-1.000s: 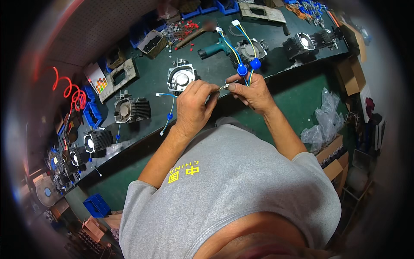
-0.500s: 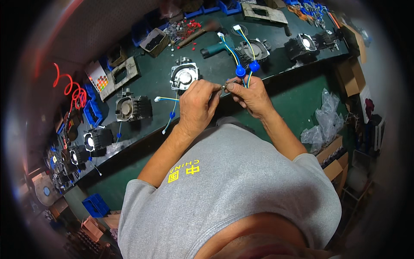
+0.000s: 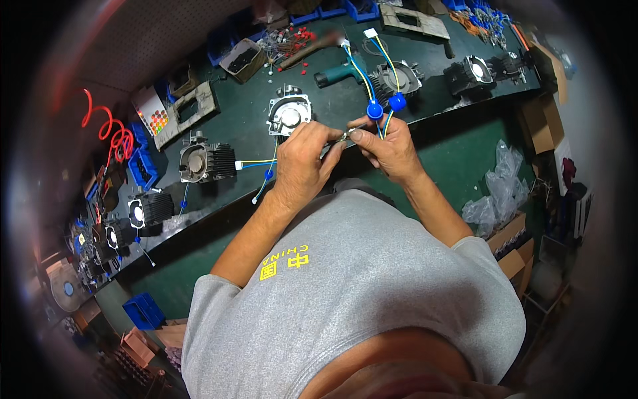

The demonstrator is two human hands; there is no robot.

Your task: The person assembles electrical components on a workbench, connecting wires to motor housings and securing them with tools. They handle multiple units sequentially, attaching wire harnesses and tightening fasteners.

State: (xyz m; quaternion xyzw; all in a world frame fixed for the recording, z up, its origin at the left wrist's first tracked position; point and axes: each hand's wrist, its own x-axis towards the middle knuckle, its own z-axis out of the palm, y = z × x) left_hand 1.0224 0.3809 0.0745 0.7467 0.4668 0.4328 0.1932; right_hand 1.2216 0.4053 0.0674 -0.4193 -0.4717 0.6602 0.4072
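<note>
My left hand point(image 3: 302, 154) and my right hand point(image 3: 393, 151) meet at the table's front edge, thumbs and fingers pinched together around a small metallic piece point(image 3: 347, 133). It is too small to name. Out of my right hand rise two blue-and-yellow wire leads, each with a blue round part point(image 3: 375, 109) and a white connector point(image 3: 370, 33) at its far end. Another wire lead with a white connector point(image 3: 240, 165) sticks out on the left side of my left hand; the hand hides where it goes. Just beyond my left hand stands a silver-faced motor housing point(image 3: 290, 114).
More finned housings stand along the bench, such as one at left point(image 3: 207, 161) and one at right point(image 3: 470, 73). Behind lie a teal power tool point(image 3: 337, 74), a hammer point(image 3: 309, 53) and a box of dark parts point(image 3: 240, 61). A red coiled hose point(image 3: 119, 143) hangs at left.
The whole view has shifted slightly. Both hands keep their pinch at the same spot, and the white connector beside my left hand sits a little lower.
</note>
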